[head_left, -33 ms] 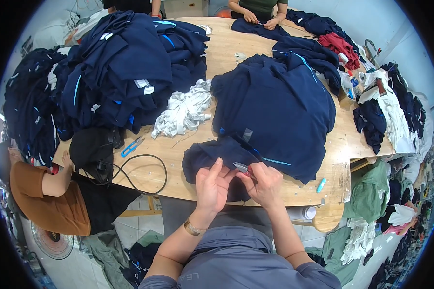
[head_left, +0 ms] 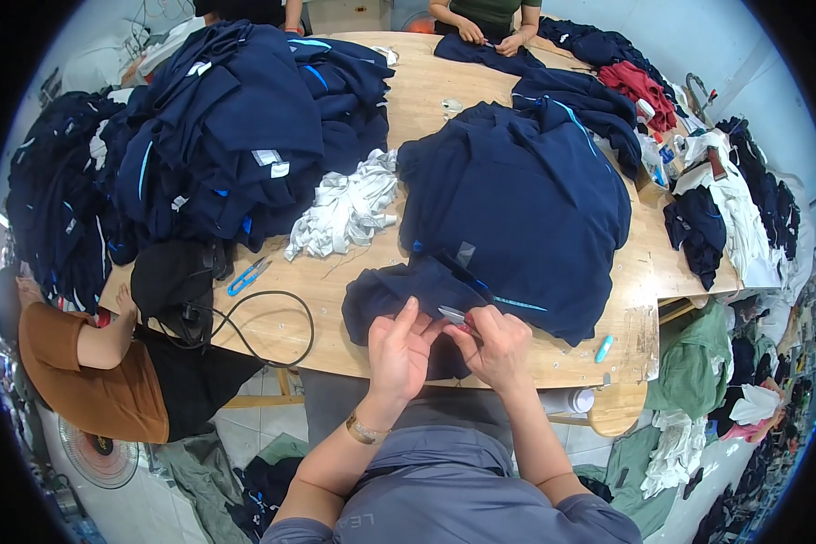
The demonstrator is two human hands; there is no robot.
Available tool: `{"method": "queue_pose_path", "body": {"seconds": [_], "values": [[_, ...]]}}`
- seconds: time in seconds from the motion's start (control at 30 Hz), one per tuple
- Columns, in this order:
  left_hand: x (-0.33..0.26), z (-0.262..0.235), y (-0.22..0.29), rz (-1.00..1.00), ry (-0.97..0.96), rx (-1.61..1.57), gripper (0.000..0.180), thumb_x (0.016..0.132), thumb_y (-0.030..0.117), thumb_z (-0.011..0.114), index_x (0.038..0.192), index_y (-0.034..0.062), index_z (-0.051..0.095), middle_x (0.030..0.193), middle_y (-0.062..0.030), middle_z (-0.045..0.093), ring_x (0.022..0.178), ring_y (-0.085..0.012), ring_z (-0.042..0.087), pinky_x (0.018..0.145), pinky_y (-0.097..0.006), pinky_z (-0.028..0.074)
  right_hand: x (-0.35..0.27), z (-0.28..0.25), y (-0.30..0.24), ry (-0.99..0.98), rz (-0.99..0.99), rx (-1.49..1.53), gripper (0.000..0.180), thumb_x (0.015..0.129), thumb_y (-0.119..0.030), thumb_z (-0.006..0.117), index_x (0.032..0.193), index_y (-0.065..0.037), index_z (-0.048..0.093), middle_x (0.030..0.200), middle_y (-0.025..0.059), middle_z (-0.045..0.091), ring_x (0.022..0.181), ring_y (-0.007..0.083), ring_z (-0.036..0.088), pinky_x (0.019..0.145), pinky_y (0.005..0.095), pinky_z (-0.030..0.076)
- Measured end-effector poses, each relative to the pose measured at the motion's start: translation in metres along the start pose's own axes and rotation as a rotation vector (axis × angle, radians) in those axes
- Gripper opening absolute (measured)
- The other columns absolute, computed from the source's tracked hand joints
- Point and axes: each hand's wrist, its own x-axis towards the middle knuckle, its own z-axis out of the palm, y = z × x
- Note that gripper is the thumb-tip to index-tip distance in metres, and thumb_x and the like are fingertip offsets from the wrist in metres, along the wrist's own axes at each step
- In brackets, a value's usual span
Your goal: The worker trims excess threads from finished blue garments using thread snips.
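Note:
Thread snips (head_left: 452, 315) with pale metal blades are in my right hand (head_left: 497, 346), its fingers wrapped round them. The blades point left over a navy garment (head_left: 385, 295) bunched at the table's front edge. Close beside them, my left hand (head_left: 401, 352) pinches the garment's edge with its fingertips, thumb raised. What lies between those fingertips is partly hidden. Just beyond, a large navy garment heap (head_left: 517, 199) with a light blue trim touches the bunched cloth.
At left stand a tall navy garment pile (head_left: 227, 118), white strips (head_left: 344, 213), blue snips (head_left: 247, 276), a black cap (head_left: 172, 281) and a looped cable (head_left: 312, 331). A turquoise capped item (head_left: 604, 349) lies right on the wooden table (head_left: 417, 82). Co-workers sit at left and far side.

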Motion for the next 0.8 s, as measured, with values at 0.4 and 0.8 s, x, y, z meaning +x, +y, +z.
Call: {"method": "queue_pose_path", "body": {"seconds": [0.4, 0.8], "values": [[-0.003, 0.002, -0.001, -0.003, -0.040, 0.015, 0.017, 0.094, 0.011, 0.047, 0.091, 0.0009, 0.061, 0.095, -0.0094, 0.063, 0.089, -0.0171, 0.061, 0.081, -0.036, 0.052, 0.001, 0.002, -0.002, 0.016, 0.015, 0.110, 0.027, 0.078, -0.027, 0.069, 0.073, -0.007, 0.053, 0.058, 0.0035, 0.049, 0.045, 0.0172, 0.045, 0.045, 0.0271, 0.035], [-0.002, -0.005, -0.011, -0.066, -0.069, 0.011, 0.017, 0.092, 0.010, 0.049, 0.102, 0.0017, 0.060, 0.103, -0.0070, 0.063, 0.099, -0.0162, 0.058, 0.091, -0.036, 0.046, 0.001, 0.014, -0.015, 0.073, 0.529, 0.598, 0.013, 0.083, -0.007, 0.064, 0.091, 0.002, 0.059, 0.063, 0.0068, 0.060, 0.052, 0.0064, 0.053, 0.048, 0.0220, 0.041]]}}
